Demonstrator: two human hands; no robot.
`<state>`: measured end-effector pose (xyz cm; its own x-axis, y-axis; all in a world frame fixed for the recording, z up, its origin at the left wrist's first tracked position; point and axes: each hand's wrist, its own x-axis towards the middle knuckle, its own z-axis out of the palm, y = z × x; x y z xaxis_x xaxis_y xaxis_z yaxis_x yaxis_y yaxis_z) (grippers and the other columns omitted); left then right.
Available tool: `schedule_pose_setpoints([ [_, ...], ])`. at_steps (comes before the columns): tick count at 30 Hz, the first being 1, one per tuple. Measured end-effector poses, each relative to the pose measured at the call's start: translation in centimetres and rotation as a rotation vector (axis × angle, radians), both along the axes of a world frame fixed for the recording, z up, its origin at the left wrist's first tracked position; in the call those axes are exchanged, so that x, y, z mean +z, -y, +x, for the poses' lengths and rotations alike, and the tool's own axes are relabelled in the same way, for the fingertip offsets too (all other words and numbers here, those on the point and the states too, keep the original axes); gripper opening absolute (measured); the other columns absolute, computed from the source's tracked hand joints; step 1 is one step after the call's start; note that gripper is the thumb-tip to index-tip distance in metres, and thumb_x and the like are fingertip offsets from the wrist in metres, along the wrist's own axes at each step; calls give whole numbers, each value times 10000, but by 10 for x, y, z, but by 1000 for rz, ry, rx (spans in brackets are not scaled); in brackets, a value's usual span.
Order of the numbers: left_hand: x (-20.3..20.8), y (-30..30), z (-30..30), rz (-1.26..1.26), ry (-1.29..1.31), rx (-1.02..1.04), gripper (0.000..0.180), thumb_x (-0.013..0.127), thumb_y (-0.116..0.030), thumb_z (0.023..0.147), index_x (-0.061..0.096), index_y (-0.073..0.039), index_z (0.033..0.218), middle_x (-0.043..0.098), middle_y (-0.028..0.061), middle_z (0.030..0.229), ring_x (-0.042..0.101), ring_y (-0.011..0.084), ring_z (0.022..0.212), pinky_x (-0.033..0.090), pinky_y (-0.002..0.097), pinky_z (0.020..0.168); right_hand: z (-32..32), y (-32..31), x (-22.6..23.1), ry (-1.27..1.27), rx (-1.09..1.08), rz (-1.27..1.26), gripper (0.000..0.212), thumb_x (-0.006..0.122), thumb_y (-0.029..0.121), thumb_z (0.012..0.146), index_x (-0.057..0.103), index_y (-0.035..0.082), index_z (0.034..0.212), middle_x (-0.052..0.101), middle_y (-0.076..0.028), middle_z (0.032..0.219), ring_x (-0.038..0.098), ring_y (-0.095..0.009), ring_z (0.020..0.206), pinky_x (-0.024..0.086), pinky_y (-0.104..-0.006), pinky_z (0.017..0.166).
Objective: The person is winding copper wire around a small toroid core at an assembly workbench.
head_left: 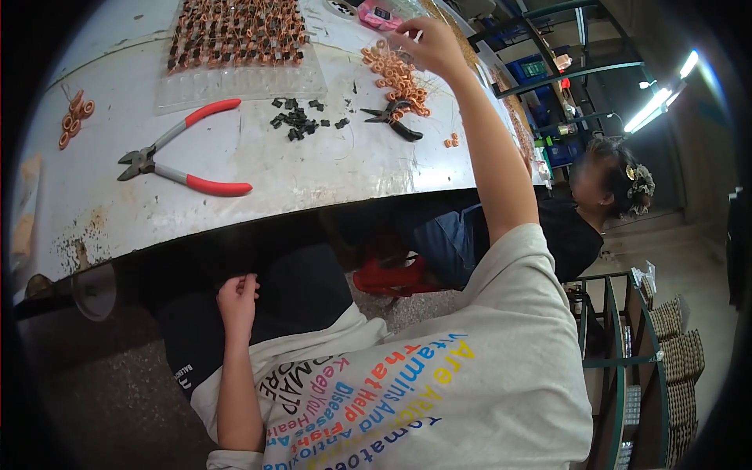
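Grip of the right hand (429, 48), head view: fingers bent and partly closed at the far edge of the loose copper coils (407, 81); whether anything is pinched cannot be told. Left hand (237, 301) loosely curled above the lap, contents hidden. On the desk (329, 176), most of the clear tray (235, 94) is covered by coils with black pieces; its near strip is left unfilled. Work judged well advanced; loose coils and loose black parts (294, 122) remain.

White, stained worktable (337, 168): transparent tray (235, 95), red-handled cutters (139, 162), small black parts (295, 124), copper coils (398, 77), black-handled pliers (405, 131), pink packet (377, 16).
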<state>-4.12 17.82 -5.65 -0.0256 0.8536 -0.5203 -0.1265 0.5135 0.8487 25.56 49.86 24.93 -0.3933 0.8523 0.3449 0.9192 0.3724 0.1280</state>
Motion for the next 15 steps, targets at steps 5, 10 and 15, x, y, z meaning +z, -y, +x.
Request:
schedule_pose_setpoints([
  [5,3,9,-7,-35,-37,-51,229,575,-148,906,655,57,969,635,84,798,534,125,635,442,220,601,-25,14,3,-36,-57,-167,255,694,309,846,735,73,935,654,-38,731,530,-125,566,439,-251,530],
  [10,3,13,1,-18,-24,-35,225,569,-147,908,658,51,969,633,77,793,537,122,644,441,219,602,-12,23,-8,-244,-65,-154,281,694,319,851,731,51,928,649,-34,717,530,-111,562,429,-243,524],
  [15,11,8,11,27,-13,-6,205,600,-137,881,669,51,922,643,75,729,547,127,596,462,225,592,2,27,-2,-320,10,-116,294,701,319,854,727,36,929,647,-32,712,522,-93,561,410,-229,509],
])
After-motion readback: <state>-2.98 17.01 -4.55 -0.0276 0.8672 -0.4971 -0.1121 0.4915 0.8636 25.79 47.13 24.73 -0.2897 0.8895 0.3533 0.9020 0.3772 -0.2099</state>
